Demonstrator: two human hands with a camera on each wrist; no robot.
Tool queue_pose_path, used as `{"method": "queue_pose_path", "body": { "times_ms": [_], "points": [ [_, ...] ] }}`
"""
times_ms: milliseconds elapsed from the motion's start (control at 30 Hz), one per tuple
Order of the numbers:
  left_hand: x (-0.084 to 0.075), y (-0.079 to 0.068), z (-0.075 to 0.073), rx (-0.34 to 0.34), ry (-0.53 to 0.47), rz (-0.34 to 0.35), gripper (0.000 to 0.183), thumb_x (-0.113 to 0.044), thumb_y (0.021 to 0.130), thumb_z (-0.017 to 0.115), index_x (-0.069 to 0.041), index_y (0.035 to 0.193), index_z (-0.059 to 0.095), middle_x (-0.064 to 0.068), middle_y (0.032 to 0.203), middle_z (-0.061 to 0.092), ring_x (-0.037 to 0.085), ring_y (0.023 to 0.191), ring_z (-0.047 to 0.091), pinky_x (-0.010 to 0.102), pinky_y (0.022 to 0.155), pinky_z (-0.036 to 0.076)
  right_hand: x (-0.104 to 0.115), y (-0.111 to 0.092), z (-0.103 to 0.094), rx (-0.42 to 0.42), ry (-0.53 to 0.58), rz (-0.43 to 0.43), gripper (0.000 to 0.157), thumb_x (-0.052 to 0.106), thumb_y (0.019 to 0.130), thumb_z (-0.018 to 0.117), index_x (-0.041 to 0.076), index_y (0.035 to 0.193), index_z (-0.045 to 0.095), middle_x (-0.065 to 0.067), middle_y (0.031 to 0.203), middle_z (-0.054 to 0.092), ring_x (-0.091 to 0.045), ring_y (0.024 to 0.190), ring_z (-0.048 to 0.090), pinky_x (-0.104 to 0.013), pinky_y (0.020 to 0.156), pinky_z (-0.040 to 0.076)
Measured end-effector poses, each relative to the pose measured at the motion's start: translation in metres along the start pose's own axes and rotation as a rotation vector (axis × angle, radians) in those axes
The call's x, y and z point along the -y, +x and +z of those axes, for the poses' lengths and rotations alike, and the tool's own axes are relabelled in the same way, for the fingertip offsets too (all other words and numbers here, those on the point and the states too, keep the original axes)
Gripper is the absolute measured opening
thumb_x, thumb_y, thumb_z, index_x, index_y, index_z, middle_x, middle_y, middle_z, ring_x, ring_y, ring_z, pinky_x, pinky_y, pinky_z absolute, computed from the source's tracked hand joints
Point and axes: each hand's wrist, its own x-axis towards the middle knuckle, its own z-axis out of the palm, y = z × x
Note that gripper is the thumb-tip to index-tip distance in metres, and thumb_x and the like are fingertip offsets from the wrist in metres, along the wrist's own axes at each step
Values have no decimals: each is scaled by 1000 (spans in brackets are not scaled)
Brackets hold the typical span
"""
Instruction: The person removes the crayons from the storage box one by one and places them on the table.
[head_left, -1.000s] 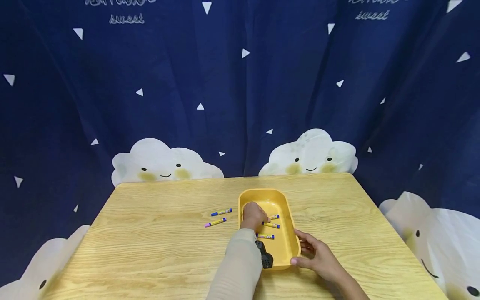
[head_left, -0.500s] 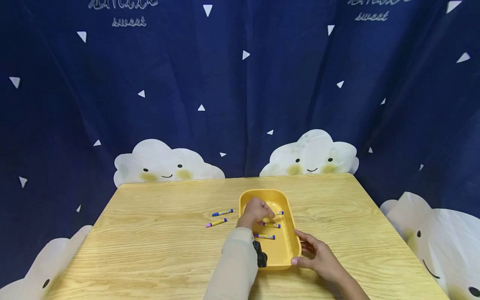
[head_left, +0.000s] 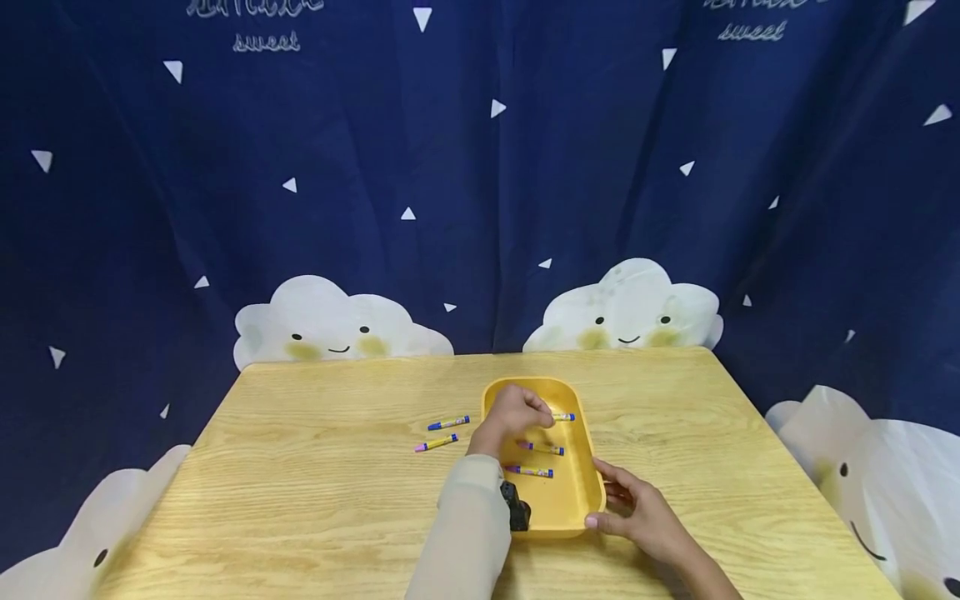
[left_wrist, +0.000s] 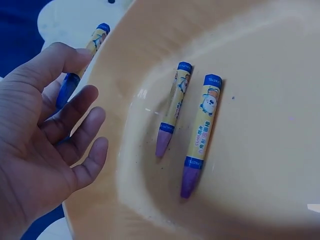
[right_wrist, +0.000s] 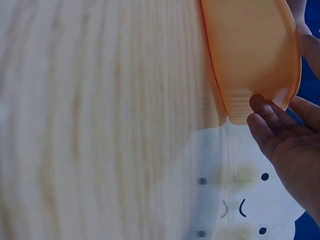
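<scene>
My left hand is over the far part of a yellow plastic tray. Its thumb and fingers pinch a blue crayon in a yellow wrapper, partly hidden by the fingers. Two purple crayons lie in the tray: one closer to the hand and another nearer the body. My right hand holds the tray's near right corner, thumb at the front and fingers along the outer side wall. In the right wrist view, its fingertips touch the orange-looking wall.
On the wooden table, left of the tray, lie a blue crayon and a pink crayon. A dark blue curtain with clouds and triangles hangs behind and beside the table.
My left hand has moved farther away from the body with the pinched crayon, uncovering more of the two purple crayons. The right hand stays at the tray corner.
</scene>
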Motion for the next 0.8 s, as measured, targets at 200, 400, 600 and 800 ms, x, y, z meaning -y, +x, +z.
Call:
{"method": "queue_pose_path", "body": {
  "times_ms": [200,400,600,800],
  "points": [
    [-6,-7,-5,-7,-25,24,8,-15,65,73,-13,68,66,-6,69,59,10,61,51,23,57,42,0,0,0,2,-1,-10,78,18,65,74,5,131,33,-19,113,49,-29,97,51,-30,79,42],
    [-11,-17,-16,-36,17,114,11,-15,65,74,-10,68,65,-5,65,57,8,57,51,21,55,42,0,-1,0,-12,-37,3,77,18,66,74,6,131,34,-18,113,49,-29,97,51,-35,81,41],
    [-5,-25,-24,-57,33,152,10,-14,64,74,-12,67,65,-5,63,56,8,57,50,22,52,41,0,-2,1,-18,-35,14,78,17,65,75,7,131,34,-16,112,50,-28,97,51,-35,81,40],
    [0,-34,-34,-75,32,169,11,-14,65,74,-12,68,64,-4,64,55,10,60,49,23,53,42,2,-1,1,-18,-32,29,79,19,64,75,7,131,34,-17,112,50,-28,97,52,-35,80,41]
  ]
}}
